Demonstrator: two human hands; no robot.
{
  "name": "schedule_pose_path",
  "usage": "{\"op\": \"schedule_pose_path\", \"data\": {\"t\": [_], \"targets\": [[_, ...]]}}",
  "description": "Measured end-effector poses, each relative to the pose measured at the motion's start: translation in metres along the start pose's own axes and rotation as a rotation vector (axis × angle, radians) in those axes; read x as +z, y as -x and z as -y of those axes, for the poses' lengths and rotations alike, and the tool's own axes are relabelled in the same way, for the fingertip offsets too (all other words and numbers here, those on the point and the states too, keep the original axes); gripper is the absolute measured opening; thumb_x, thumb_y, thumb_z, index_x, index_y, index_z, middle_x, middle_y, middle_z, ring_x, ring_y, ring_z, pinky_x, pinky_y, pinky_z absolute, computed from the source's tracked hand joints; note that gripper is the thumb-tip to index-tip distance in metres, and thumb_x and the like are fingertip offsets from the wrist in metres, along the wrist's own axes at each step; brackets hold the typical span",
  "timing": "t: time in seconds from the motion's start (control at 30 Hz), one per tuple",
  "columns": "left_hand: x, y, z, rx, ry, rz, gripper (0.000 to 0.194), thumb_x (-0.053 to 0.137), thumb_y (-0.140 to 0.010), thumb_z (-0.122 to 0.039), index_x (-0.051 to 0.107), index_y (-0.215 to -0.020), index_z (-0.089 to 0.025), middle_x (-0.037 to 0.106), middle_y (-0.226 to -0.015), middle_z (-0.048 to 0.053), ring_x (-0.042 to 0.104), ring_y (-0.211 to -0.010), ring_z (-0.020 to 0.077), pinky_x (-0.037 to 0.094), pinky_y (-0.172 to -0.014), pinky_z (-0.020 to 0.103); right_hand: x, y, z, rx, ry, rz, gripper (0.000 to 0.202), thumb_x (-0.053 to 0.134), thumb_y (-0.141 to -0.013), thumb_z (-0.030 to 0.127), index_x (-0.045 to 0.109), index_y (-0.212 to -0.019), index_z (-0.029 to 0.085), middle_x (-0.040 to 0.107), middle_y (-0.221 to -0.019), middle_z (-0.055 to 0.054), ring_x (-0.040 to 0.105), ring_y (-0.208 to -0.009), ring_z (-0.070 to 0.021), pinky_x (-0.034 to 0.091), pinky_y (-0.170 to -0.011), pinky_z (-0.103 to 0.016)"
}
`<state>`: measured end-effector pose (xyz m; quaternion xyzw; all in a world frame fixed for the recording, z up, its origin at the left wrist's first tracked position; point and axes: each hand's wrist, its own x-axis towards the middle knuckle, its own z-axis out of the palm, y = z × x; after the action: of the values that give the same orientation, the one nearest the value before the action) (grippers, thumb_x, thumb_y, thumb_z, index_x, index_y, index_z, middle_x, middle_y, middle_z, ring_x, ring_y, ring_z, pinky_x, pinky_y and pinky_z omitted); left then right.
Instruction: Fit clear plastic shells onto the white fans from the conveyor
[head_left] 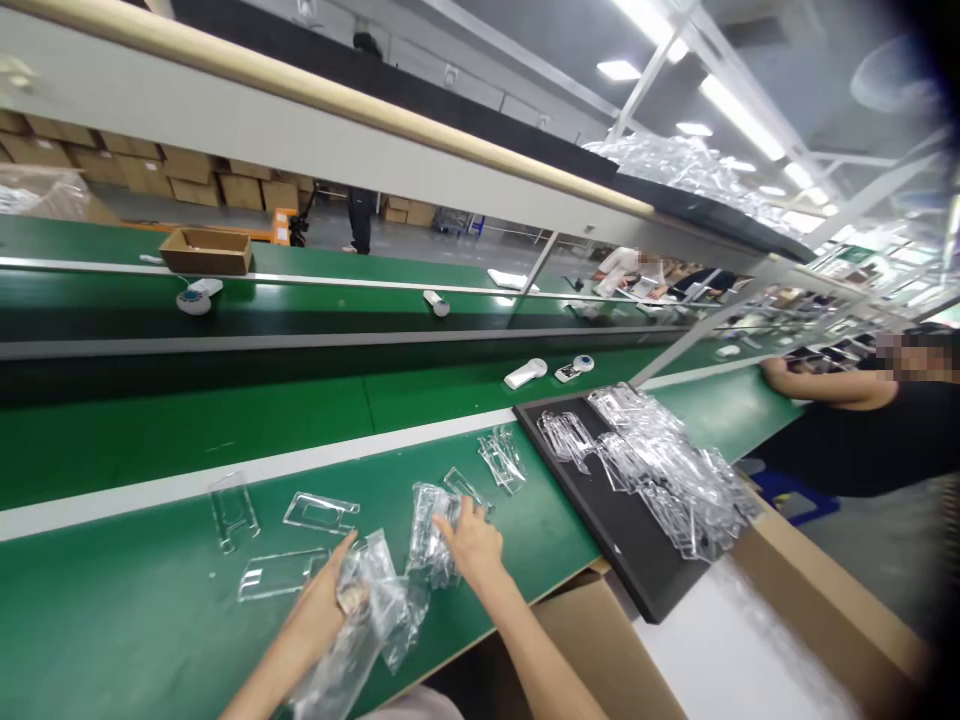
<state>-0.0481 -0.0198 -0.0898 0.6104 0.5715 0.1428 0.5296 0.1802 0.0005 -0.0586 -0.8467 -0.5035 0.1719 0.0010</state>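
My left hand (324,600) is closed on a crumpled clear plastic bag (375,605), which hangs toward the table's front edge. Just to its right, my right hand (476,545) grips a stack of clear plastic frames (426,530), the thumb lying on top and the other fingers partly hidden. One loose clear frame (461,484) lies just beyond that hand. On the green table left of my hands lie a few more: a frame with an oval cutout (322,512), an upright-lying one (234,512) and one partly behind my left wrist (277,574).
A small pile of clear frames (502,458) lies near a black tray (551,475) heaped with many more. White handheld devices (526,374) rest on the green conveyor behind. An open cardboard box (600,640) stands below the table edge. A co-worker (885,420) sits at right.
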Motion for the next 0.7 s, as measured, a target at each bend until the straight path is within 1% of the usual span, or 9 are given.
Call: {"op": "schedule_pose_path", "data": {"t": [0.1,0.2,0.3,0.37,0.47,0.57,0.6,0.63,0.7], "targets": [[0.014,-0.022,-0.017,-0.047,-0.298,0.011,0.060,0.045,-0.081,-0.026,0.032,-0.139,-0.017,0.062,-0.117,0.012,0.055,-0.112,0.0249,0.042,-0.090,0.031,0.016,-0.012,0.004,-0.047,0.058,0.011,0.055,0.054,-0.083,0.042,0.041,-0.127,0.012,0.054,-0.114,-0.022,0.064,-0.090,-0.0310,0.046,-0.077,-0.042],[0.024,-0.029,-0.029,-0.100,-0.515,-0.024,0.041,0.039,-0.086,-0.024,0.049,-0.126,-0.024,0.069,-0.101,0.008,0.063,-0.097,0.0262,0.045,-0.078,0.030,0.024,-0.021,0.008,-0.115,0.079,0.022,0.047,0.056,-0.082,0.034,0.043,-0.123,0.016,0.053,-0.114,-0.018,0.065,-0.087,-0.0272,0.047,-0.074,-0.038],[0.033,-0.032,-0.027,-0.038,-0.636,-0.105,0.032,0.036,-0.089,-0.024,0.058,-0.111,-0.028,0.067,-0.108,0.004,0.065,-0.091,0.0242,0.044,-0.068,0.027,0.025,-0.031,0.006,-0.182,0.081,0.015,0.033,0.054,-0.083,0.027,0.050,-0.115,0.019,0.054,-0.111,-0.014,0.064,-0.091,-0.0259,0.046,-0.072,-0.034],[0.040,-0.035,-0.021,0.032,-0.679,-0.145,0.031,0.034,-0.090,-0.023,0.059,-0.109,-0.029,0.063,-0.116,0.003,0.065,-0.091,0.0221,0.044,-0.065,0.025,0.024,-0.038,0.003,-0.206,0.075,0.006,0.026,0.052,-0.083,0.024,0.053,-0.109,0.020,0.056,-0.109,-0.011,0.063,-0.092,-0.0243,0.045,-0.070,-0.031],[0.046,-0.039,-0.015,0.060,-0.667,-0.223,0.032,0.032,-0.090,-0.021,0.060,-0.104,-0.027,0.063,-0.111,0.005,0.066,-0.085,0.0212,0.045,-0.063,0.025,0.018,-0.047,0.002,-0.243,0.044,0.004,0.019,0.049,-0.084,0.021,0.056,-0.101,0.022,0.059,-0.105,-0.008,0.065,-0.084,-0.0205,0.045,-0.069,-0.028],[0.046,-0.033,-0.022,0.089,-0.518,-0.296,0.029,0.040,-0.082,-0.012,0.064,-0.093,-0.024,0.065,-0.104,0.007,0.066,-0.082,0.0199,0.047,-0.066,0.025,0.008,-0.046,-0.003,-0.318,-0.026,0.020,0.018,0.046,-0.080,0.014,0.059,-0.089,0.022,0.064,-0.094,-0.008,0.067,-0.080,-0.0201,0.047,-0.068,-0.028],[0.046,-0.030,-0.026,0.098,-0.510,-0.322,0.025,0.046,-0.078,-0.011,0.064,-0.088,-0.025,0.066,-0.098,0.005,0.066,-0.080,0.0185,0.048,-0.066,0.023,0.007,-0.049,-0.008,-0.361,-0.061,0.027,0.019,0.044,-0.079,0.013,0.060,-0.085,0.023,0.066,-0.090,-0.010,0.067,-0.080,-0.0212,0.048,-0.068,-0.030],[0.045,-0.029,-0.029,0.091,-0.522,-0.359,0.021,0.054,-0.073,-0.013,0.065,-0.083,-0.027,0.067,-0.094,0.002,0.066,-0.076,0.0167,0.047,-0.064,0.021,0.009,-0.056,-0.014,-0.406,-0.095,0.033,0.019,0.043,-0.078,0.014,0.060,-0.080,0.023,0.066,-0.086,-0.013,0.068,-0.078,-0.0234,0.049,-0.067,-0.033],[0.042,-0.031,-0.031,0.067,-0.552,-0.449,0.021,0.061,-0.069,-0.017,0.064,-0.083,-0.032,0.067,-0.098,-0.002,0.066,-0.073,0.0140,0.047,-0.061,0.020,0.025,-0.081,-0.024,-0.446,-0.255,0.092,0.015,0.045,-0.075,0.025,0.056,-0.065,0.029,0.065,-0.064,-0.010,0.065,-0.056,-0.0264,0.049,-0.054,-0.039]]}}
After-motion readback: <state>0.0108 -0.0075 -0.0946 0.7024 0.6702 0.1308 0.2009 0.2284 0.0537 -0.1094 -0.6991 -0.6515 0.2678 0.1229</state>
